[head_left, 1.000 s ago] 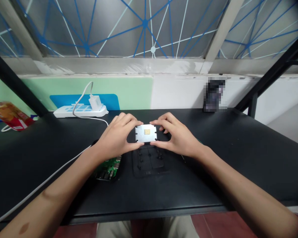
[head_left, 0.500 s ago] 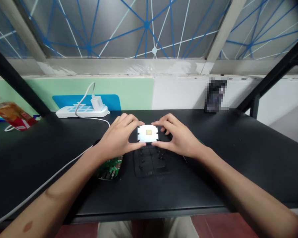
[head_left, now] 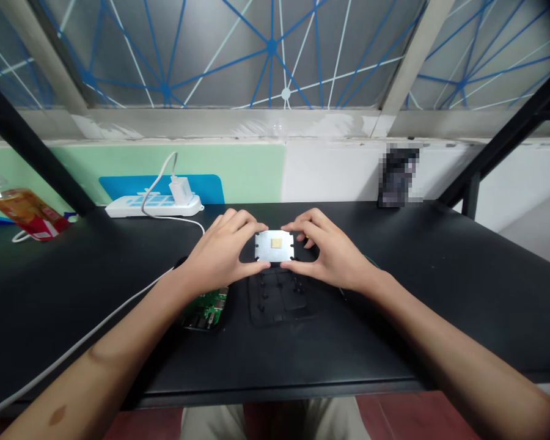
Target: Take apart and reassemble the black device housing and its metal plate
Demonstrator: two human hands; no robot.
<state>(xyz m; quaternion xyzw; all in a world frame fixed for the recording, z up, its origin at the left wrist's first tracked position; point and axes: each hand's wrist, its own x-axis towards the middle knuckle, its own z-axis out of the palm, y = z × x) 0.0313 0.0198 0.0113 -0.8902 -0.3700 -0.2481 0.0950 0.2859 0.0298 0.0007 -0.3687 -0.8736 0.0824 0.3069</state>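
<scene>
Both hands hold a small silver metal plate (head_left: 274, 245) with a gold square in its middle, just above the black table (head_left: 440, 287). My left hand (head_left: 217, 253) pinches its left edge and my right hand (head_left: 330, 250) pinches its right edge, fingers curled. Right below the plate a black plastic case half (head_left: 279, 299) with small pegs lies flat on the table. A green circuit board (head_left: 205, 313) lies beside it, under my left wrist.
A white power strip (head_left: 153, 206) with a charger and a white cable (head_left: 96, 321) sits at the back left. An orange drink pouch (head_left: 25, 214) lies at the far left. A dark blurred object (head_left: 399, 177) stands at the back right. Black frame struts slant at both sides.
The plate has tilted slightly in my fingers, its glare fading. Hands stay in place; the view shifted a little.
</scene>
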